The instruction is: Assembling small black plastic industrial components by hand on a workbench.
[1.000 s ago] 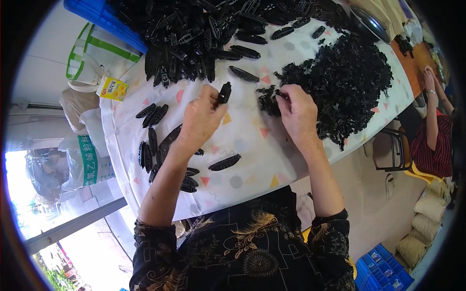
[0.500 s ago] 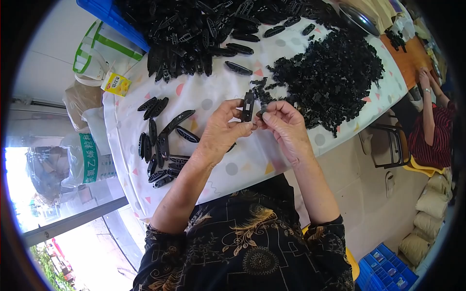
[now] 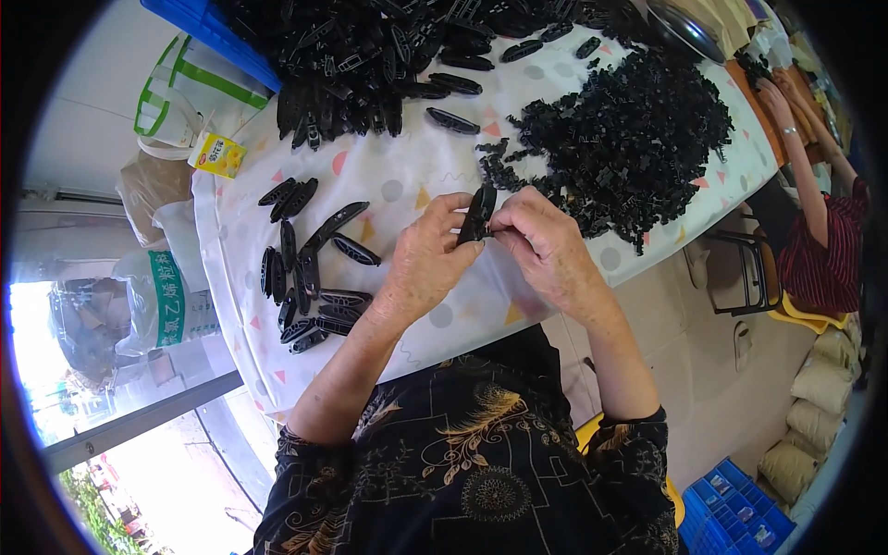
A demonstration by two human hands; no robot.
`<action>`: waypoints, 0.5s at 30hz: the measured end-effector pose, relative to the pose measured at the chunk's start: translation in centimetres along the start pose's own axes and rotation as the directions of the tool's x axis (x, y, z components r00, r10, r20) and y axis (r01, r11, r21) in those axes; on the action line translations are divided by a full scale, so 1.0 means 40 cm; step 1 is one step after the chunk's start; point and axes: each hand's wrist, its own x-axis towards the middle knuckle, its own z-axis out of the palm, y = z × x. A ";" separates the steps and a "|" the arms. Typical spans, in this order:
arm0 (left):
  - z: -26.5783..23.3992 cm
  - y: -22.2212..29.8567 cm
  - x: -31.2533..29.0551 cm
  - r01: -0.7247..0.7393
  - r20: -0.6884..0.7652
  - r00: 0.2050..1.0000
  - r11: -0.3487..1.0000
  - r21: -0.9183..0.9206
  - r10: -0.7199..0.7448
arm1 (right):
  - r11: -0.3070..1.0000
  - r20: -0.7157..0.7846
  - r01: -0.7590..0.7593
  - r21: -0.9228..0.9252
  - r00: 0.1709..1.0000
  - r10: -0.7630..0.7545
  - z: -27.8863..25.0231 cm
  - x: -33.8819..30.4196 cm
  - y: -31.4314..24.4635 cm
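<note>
Between thumb and fingers, my left hand (image 3: 427, 252) grips a long black plastic part (image 3: 478, 212), held upright above the table. My right hand (image 3: 544, 242) is closed in a pinch against the part's right side; whatever small piece lies between its fingertips is hidden. Beyond my right hand spreads a heap of small black plastic clips (image 3: 629, 139), a few strays trailing off its left edge. On the left of the table lies a loose group of long black parts (image 3: 305, 268) like the one I hold.
A large pile of long black parts (image 3: 342, 74) covers the far side beside a blue crate (image 3: 215, 39). A yellow box (image 3: 218, 155) stands at the left edge. At the far right, a person in a striped shirt (image 3: 819, 245) reaches over a brown table (image 3: 751, 102).
The long part has turned in my left hand, its slotted face now angled away. My right fingers have closed in against its side. The other person's hands have moved farther over the brown table.
</note>
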 end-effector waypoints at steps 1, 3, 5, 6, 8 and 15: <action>0.001 0.001 -0.002 0.003 0.005 1.000 0.999 0.046 -0.003 | 0.999 0.061 0.022 -0.041 0.998 -0.019 -0.008 0.003 -0.008; 0.003 -0.010 -0.002 -0.007 0.011 1.000 0.995 0.100 0.006 | 0.996 0.125 0.043 -0.081 0.992 -0.032 -0.019 0.010 -0.014; 0.004 -0.015 -0.003 -0.017 0.015 1.000 0.988 0.156 0.015 | 0.968 0.233 0.154 -0.196 0.967 -0.107 -0.026 0.018 -0.013; 0.003 -0.014 -0.005 -0.033 0.019 0.999 0.977 0.212 0.030 | 0.969 0.235 0.152 -0.194 0.966 -0.105 -0.029 0.022 -0.014; 0.004 -0.010 -0.006 -0.046 0.026 0.999 0.963 0.266 0.040 | 0.946 0.328 0.193 -0.260 0.939 -0.101 -0.033 0.029 -0.012; -0.006 -0.048 0.002 -0.043 0.038 0.999 0.983 0.176 0.037 | 0.940 0.365 0.238 -0.246 0.921 -0.138 -0.012 0.055 0.008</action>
